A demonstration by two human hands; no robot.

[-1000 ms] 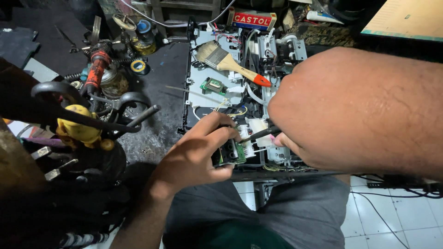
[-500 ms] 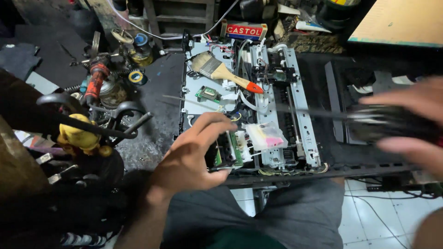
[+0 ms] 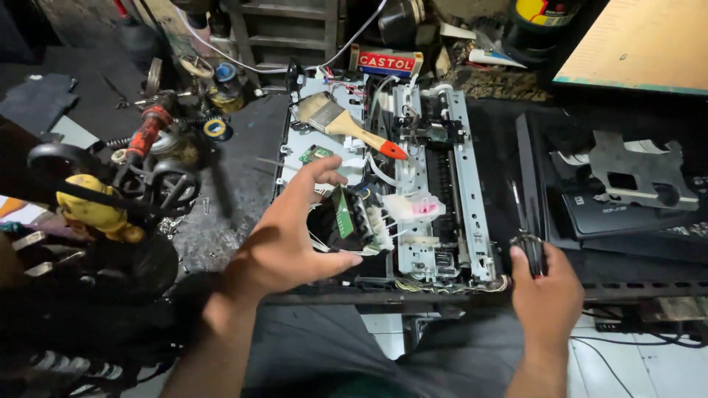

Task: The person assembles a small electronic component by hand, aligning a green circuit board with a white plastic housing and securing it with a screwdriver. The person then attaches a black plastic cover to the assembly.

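Left hand (image 3: 284, 243) has a wide grip, thumb and fingers spread around a small black carriage block (image 3: 354, 221) with a green circuit board on its side, inside the opened printer chassis (image 3: 442, 221); fingertips touch the block's left side, and it is not lifted. Right hand (image 3: 546, 298) has a closed grip on a dark-handled screwdriver (image 3: 529, 243), whose shaft points up along the chassis's right edge, at the near edge of the bench (image 3: 243, 184). One paintbrush (image 3: 346, 124) with an orange-tipped handle lies on the chassis's far left part. One black tray-like cover (image 3: 612, 199) sits right of the chassis, just beside it, holding one grey metal plate (image 3: 627, 173). Left of the chassis is a strip of bare dark bench, then crowded tools: one red-handled tool (image 3: 147, 129) and one yellow object (image 3: 92, 210). One wooden board (image 3: 641, 44) sits far right. Open room is mainly between the two hands, at the near bench edge.
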